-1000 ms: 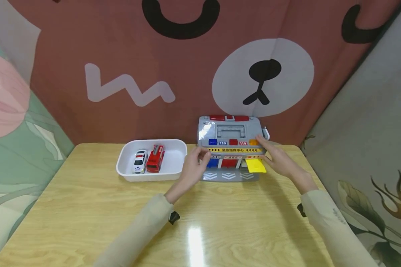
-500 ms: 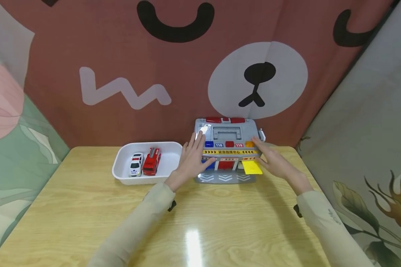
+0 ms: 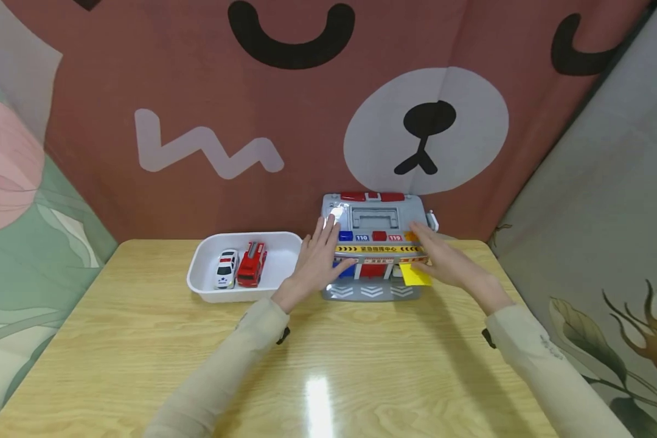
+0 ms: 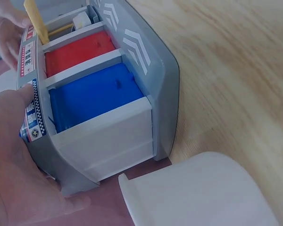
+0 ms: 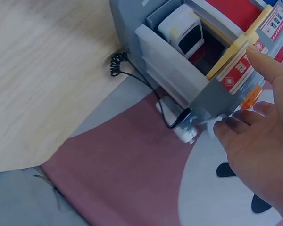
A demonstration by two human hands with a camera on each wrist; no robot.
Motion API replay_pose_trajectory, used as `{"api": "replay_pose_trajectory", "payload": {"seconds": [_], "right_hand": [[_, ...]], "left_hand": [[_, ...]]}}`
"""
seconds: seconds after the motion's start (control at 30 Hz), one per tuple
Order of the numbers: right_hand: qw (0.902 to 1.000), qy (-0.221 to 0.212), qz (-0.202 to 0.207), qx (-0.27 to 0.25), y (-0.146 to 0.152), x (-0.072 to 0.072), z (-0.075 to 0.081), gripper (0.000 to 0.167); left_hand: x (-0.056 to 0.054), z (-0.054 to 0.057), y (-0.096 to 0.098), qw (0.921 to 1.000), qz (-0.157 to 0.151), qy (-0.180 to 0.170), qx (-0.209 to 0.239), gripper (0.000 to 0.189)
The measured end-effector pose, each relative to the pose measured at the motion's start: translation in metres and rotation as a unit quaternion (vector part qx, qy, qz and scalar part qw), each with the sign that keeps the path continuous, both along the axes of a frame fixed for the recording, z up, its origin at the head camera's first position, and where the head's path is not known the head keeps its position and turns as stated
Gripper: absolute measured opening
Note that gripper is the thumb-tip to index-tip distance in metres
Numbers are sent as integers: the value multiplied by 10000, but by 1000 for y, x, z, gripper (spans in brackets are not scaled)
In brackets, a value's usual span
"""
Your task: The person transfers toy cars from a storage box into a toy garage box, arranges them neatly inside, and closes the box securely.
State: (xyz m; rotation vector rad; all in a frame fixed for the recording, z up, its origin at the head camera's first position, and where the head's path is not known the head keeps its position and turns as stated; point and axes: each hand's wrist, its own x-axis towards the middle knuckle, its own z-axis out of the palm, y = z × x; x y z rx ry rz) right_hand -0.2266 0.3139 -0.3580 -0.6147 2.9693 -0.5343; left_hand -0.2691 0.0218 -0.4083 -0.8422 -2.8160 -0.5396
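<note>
A grey toy garage (image 3: 375, 289) with emergency signs on its front stands near the back of the table. My left hand (image 3: 316, 258) rests at its left end, fingers straight over the roof and thumb near the blue door (image 4: 94, 96). At the right end, my right hand (image 3: 449, 261) has its fingers extended along the roof. Its thumb touches the front sign (image 5: 236, 75) above the raised yellow door (image 3: 414, 277). Behind that door sits a white toy vehicle (image 5: 181, 30). The red door (image 4: 80, 52) and the blue one are down.
Left of the garage, a white tray (image 3: 246, 295) holds a white toy police car (image 3: 227, 269) and a red toy fire truck (image 3: 252, 265). A coiled black cord (image 5: 118, 63) hangs at the garage's right side. A patterned curtain (image 3: 224, 201) rises behind the table (image 3: 378, 353).
My left hand has gone from bent fingers at the garage's left front to straight fingers laid over its roof. The right hand stays at the right end, shifted slightly.
</note>
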Motion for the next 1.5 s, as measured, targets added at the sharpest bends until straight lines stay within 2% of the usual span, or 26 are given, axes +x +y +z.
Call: {"api": "replay_pose_trajectory", "payload": {"seconds": [0.17,0.3,0.57,0.87,1.1,1.5], "right_hand": [[9969,549,466,330,-8,-7,2,76],[9914,972,609,624,-13,-10,-2,73],[9834,1504,411,932,-20,-13,-15,78],[9651,2420,1,1001,-20,-16,-41,76],[9594,2621,-315,990,-21,-19,-52,77],[9535,2824,-396,972,-27,-22,-54,74]], "left_hand": [[0,-1,1,10000,13,2,48,88],[1,-2,2,10000,22,-5,22,88],[3,-2,6,9999,-7,121,88,87],[2,-6,10,9999,-9,111,63,88],[2,-6,10,9999,39,114,-5,88],[2,-5,3,9997,93,236,-10,87]]}}
